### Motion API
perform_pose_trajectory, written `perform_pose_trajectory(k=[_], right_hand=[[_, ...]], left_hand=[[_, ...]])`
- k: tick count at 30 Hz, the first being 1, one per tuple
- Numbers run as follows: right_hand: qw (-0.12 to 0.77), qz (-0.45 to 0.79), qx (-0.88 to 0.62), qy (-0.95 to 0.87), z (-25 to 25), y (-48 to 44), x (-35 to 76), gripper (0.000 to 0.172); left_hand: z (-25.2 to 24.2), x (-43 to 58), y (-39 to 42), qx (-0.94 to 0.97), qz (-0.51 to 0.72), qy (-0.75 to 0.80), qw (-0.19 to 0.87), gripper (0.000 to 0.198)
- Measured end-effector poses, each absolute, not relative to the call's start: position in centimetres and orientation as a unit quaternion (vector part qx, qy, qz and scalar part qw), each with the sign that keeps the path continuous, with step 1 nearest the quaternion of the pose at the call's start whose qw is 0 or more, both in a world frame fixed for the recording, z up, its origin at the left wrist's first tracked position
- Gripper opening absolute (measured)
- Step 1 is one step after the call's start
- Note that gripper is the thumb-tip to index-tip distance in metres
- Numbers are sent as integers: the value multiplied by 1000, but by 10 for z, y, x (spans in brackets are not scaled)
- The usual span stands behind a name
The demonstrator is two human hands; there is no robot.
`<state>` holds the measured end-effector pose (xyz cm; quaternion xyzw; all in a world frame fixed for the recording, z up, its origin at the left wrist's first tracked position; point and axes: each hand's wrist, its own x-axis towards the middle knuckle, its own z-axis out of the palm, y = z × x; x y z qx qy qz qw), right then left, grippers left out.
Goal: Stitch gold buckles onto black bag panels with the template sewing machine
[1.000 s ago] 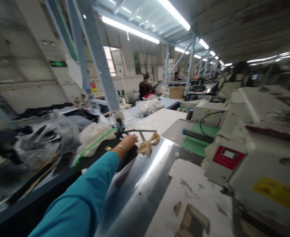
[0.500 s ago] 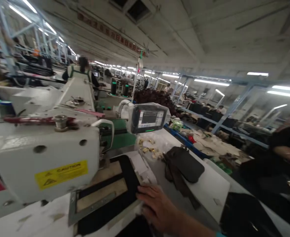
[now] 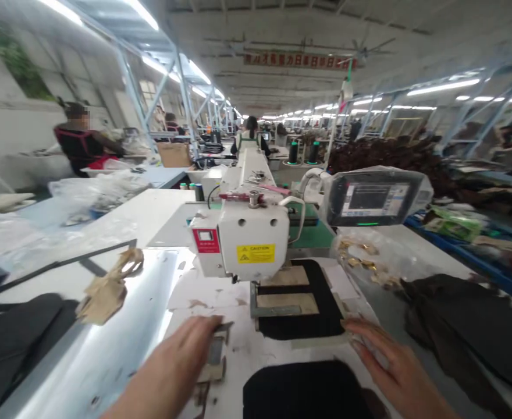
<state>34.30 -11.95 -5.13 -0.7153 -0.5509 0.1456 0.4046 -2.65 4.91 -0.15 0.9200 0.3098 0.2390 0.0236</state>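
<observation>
A black fabric panel (image 3: 299, 331) lies under a template of tan strips and a grey metal bracket (image 3: 277, 311), in front of the white sewing machine head (image 3: 253, 244). My right hand (image 3: 389, 361) has its fingers stretched out, fingertips at the panel's right edge. My left hand (image 3: 177, 361) reaches in from the lower left, fingers extended and close together. Its fingertips are at a small metal plate with tan tape (image 3: 214, 355), partly hidden behind the hand. Nearer to me lies a second black piece (image 3: 304, 390).
A plastic-wrapped control screen (image 3: 373, 201) stands right of the machine, above a clear bag of gold-coloured hardware (image 3: 361, 259). Dark cut pieces (image 3: 469, 326) lie at right, others (image 3: 20, 331) at left beside crumpled tan tape (image 3: 107, 291). A person (image 3: 79, 139) works at back left.
The view has swung left and levelled, bringing the machine to the middle. My left hand has come into view. My right hand stays at the panel's right edge.
</observation>
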Motion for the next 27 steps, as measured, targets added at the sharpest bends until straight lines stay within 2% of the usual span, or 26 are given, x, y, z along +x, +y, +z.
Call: perform_pose_trajectory(k=[2,5,8,11,15,19,21,23,24,25,27], right_hand=[[462,251,-701,-481,-33,-114,322,43],[504,479,-622,-359,-13,-110,290,63],[522,562,-576,-281,-10,-106,281,62],[528,545,-594,-267,-14,-100,302,62],[511,519,-624,-285,-22,-94,330,67],[460,531,-621,-347,-30,-99,336,65],[407,517,-630,-413,-32,-97,348,58],[343,406,-683,-501,-28,-86,375,48],[317,280,-733,-532,-25,-79,393,41],[310,212,-763,-526,-22,-70,413,37],[293,139,-795,-513,-18,-50,451,29]], left_hand=[[4,18,21,951,188,244,31,46],[8,82,-5,982,127,137,8,40],[3,120,-16,985,139,102,-28,42],[-9,139,-14,979,168,107,-44,46],[-23,151,-5,976,148,161,-24,50],[-26,155,-5,972,117,187,85,50],[-26,155,-8,962,96,206,150,43],[-27,155,-11,957,79,216,178,29],[-27,155,-12,958,73,212,179,24],[-28,156,-14,960,70,204,178,22],[-29,157,-16,964,66,188,173,19]])
